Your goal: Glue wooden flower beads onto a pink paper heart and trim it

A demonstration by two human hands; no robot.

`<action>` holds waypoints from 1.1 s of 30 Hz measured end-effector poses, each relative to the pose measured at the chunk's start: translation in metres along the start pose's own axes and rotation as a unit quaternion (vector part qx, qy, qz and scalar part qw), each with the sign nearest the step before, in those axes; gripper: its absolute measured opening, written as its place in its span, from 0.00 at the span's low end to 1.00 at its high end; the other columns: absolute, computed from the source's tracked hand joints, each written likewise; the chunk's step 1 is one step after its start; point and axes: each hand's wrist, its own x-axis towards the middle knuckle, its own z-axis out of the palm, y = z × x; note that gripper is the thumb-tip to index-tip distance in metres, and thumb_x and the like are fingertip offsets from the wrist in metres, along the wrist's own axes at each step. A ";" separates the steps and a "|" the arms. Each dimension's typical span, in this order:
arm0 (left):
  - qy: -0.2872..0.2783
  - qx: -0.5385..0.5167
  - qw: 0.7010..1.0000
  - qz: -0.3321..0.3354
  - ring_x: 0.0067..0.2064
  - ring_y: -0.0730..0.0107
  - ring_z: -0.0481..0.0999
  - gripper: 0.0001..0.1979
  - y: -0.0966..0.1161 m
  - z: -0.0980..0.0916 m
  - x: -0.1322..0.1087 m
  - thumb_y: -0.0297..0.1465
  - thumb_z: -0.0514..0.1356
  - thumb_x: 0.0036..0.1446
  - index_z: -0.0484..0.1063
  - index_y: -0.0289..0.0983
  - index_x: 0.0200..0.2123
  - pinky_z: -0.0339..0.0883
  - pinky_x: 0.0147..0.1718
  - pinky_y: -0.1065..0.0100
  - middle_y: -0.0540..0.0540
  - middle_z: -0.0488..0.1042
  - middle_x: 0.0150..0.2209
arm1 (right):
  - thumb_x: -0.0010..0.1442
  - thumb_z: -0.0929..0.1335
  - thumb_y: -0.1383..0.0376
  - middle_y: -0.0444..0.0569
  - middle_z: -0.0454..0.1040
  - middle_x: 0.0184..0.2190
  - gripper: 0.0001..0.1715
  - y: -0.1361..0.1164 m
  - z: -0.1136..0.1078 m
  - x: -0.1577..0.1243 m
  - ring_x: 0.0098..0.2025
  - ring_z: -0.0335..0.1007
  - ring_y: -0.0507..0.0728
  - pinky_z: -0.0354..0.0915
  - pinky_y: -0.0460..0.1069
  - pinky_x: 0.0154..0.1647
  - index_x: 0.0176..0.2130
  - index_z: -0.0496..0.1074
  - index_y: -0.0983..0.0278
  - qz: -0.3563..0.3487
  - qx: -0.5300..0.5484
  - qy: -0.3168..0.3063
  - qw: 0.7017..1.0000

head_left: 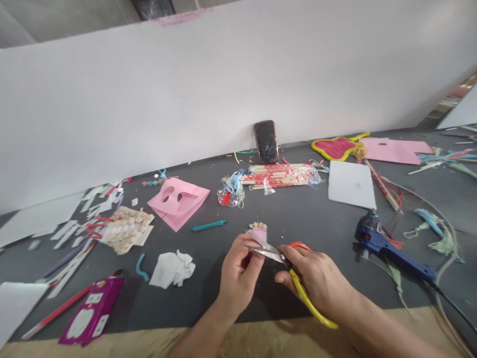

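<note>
Right hand (pixel 316 273) on yellow-and-orange-handled metal scissors (pixel 285 261)

Head view: right grip wrapped round the handles, scissors over dark grey counter (pixel 298 211), blades parted. Left hand (pixel 240 271) at the blades, thumb and forefinger close; can't tell what's pinched. Small pink piece topped with beige bits (pixel 262 232) just beyond. Crumpled white tissue (pixel 171 269) left, blue plastic glue gun (pixel 391 254) right.

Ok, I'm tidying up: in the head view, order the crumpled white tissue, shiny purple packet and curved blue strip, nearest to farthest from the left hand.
1. Crumpled white tissue, left of the left hand.
2. Curved blue strip, just left of the tissue.
3. Shiny purple packet, farther left and lower.
</note>
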 end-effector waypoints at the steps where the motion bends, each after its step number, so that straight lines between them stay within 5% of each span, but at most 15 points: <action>1: 0.001 -0.001 1.000 -0.004 0.39 0.67 0.70 0.06 0.000 0.000 -0.001 0.29 0.56 0.61 0.71 0.37 0.32 0.65 0.36 0.68 0.45 0.68 0.37 | 0.66 0.56 0.49 0.50 0.76 0.29 0.25 -0.001 -0.001 -0.001 0.29 0.74 0.59 0.61 0.49 0.26 0.46 0.66 0.64 0.001 -0.005 -0.001 1.000; 13: 0.007 -0.022 1.000 -0.016 0.34 0.71 0.69 0.04 0.004 0.001 0.003 0.30 0.59 0.59 0.71 0.36 0.31 0.64 0.31 0.71 0.46 0.68 0.35 | 0.62 0.59 0.43 0.51 0.76 0.29 0.29 0.003 -0.003 0.004 0.28 0.73 0.58 0.62 0.48 0.27 0.46 0.68 0.63 -0.005 -0.014 0.046 0.999; 21: 0.013 -0.003 1.000 0.022 0.36 0.70 0.71 0.03 0.001 0.000 0.001 0.27 0.59 0.59 0.72 0.37 0.34 0.66 0.35 0.70 0.47 0.69 0.35 | 0.51 0.61 0.34 0.54 0.75 0.34 0.44 0.001 -0.009 0.004 0.35 0.74 0.62 0.66 0.51 0.33 0.50 0.67 0.64 0.006 0.005 0.017 1.000; 33: 0.019 0.062 0.997 0.031 0.36 0.69 0.73 0.05 0.004 -0.003 0.001 0.27 0.59 0.58 0.75 0.36 0.32 0.66 0.36 0.69 0.46 0.72 0.35 | 0.49 0.62 0.34 0.56 0.75 0.37 0.46 0.002 -0.011 0.004 0.39 0.73 0.64 0.67 0.53 0.36 0.53 0.65 0.64 0.002 0.030 -0.006 1.000</action>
